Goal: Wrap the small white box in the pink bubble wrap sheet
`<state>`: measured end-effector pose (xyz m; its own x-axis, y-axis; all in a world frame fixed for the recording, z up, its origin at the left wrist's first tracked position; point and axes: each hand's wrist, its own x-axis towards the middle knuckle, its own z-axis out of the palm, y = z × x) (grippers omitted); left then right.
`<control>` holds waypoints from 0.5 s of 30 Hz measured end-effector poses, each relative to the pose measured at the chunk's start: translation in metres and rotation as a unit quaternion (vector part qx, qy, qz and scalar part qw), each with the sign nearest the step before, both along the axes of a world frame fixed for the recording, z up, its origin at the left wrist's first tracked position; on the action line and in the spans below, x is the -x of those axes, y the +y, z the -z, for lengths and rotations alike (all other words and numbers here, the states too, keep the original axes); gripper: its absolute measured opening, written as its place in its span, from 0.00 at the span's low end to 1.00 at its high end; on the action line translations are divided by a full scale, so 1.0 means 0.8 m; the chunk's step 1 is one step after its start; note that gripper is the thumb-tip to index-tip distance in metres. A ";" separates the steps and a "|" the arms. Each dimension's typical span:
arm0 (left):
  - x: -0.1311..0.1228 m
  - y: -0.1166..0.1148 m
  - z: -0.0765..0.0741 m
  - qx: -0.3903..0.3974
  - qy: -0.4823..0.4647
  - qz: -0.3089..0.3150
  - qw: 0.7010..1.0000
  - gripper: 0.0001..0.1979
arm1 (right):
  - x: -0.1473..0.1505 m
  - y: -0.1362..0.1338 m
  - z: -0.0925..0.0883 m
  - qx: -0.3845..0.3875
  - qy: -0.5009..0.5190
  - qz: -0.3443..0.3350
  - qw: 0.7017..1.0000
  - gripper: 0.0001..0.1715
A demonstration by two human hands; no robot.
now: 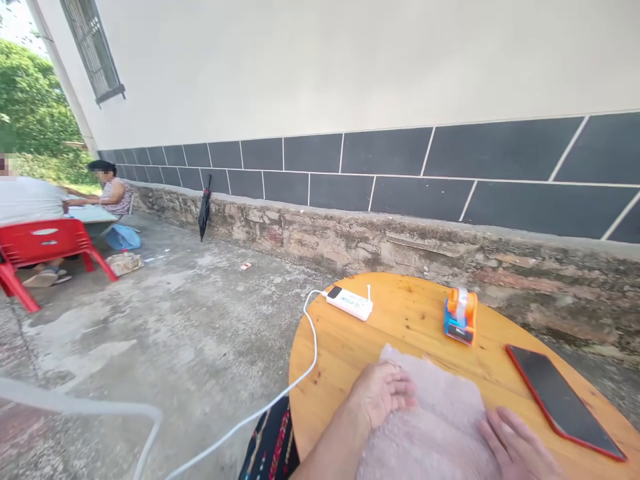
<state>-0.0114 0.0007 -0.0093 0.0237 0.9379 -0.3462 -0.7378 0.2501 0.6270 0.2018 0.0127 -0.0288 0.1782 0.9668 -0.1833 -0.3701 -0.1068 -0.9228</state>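
A pale, translucent, bumpy sheet that looks like bubble wrap lies on the round wooden table in front of me. My left hand is turned on its side at the sheet's left part, fingers loosely bent and apart, with nothing visible in them. On the sheet's right edge rests my right hand, slightly blurred, its fingers stretched out and spread. Beyond the sheet stands an orange and blue tape dispenser. A phone in a red case lies right of my right hand.
A white power strip sits near the table's far left, its cable running off the left edge. A black umbrella leans on the stone wall base. Two people sit at another table, one on a red chair.
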 end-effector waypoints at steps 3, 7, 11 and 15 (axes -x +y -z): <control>-0.002 -0.003 0.002 0.004 0.004 0.004 1.000 0.06 | 0.039 -0.018 -0.031 -0.009 -0.013 -0.032 0.999 0.28; -0.002 -0.006 0.003 0.008 0.010 0.012 1.000 0.03 | 0.070 -0.006 -0.051 -0.001 0.067 -0.132 0.989 0.18; 0.000 -0.001 0.004 0.022 0.017 0.019 0.999 0.04 | 0.035 -0.008 -0.039 -0.006 0.048 -0.004 0.999 0.17; -0.001 -0.003 0.004 0.022 0.024 0.013 0.999 0.05 | 0.035 -0.049 -0.038 -0.032 0.047 0.010 0.998 0.21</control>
<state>-0.0109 -0.0016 -0.0124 0.0305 0.9212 -0.3880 -0.7002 0.2967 0.6493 0.1738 -0.0267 0.0016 0.1821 0.9736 -0.1375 -0.4575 -0.0399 -0.8883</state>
